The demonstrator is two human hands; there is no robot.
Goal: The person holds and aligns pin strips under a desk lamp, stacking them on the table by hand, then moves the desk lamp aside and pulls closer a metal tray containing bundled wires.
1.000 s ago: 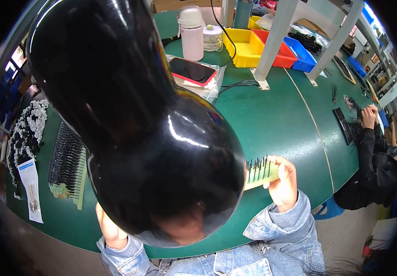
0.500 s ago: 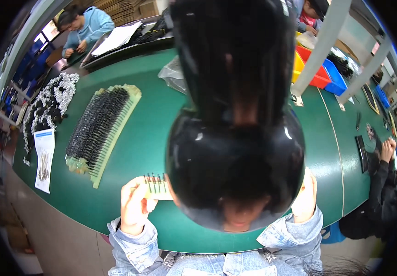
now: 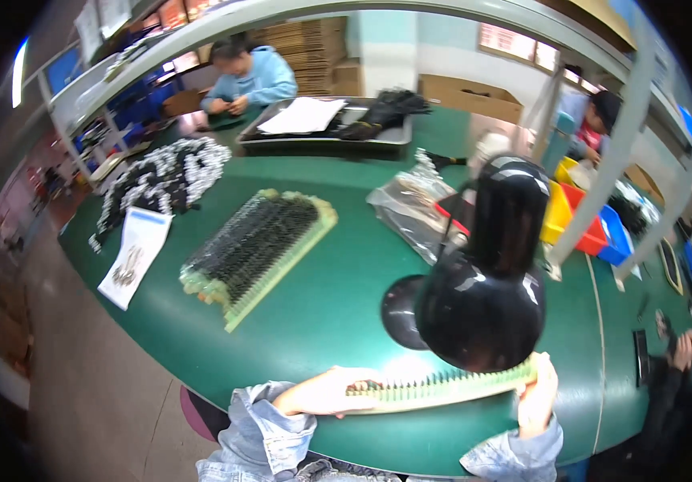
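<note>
A long pale-green strip (image 3: 442, 394) with a row of dark pins standing along it stretches across the near edge of the green table. Its left end lies in my left hand (image 3: 328, 392), whose fingers are closed round it. At the other end my right hand (image 3: 537, 395) grips the strip between thumb and fingers. The shade of a black desk lamp (image 3: 482, 313) hangs over the strip and covers part of its far edge. Farther left lies a stack of similar pale-green strips (image 3: 262, 249), packed with black pins.
A printed bag of small pieces (image 3: 137, 257) and a black-and-white pile (image 3: 165, 177) lie at the left. A metal tray (image 3: 326, 138) is at the back, a clear plastic bag (image 3: 410, 209) beside the lamp. Coloured bins (image 3: 583, 217) stand right, by grey posts. Other people sit around.
My view has lifted and drawn back from the lamp, which now covers far less. The strip between my hands shows along most of its length; both hands still hold it.
</note>
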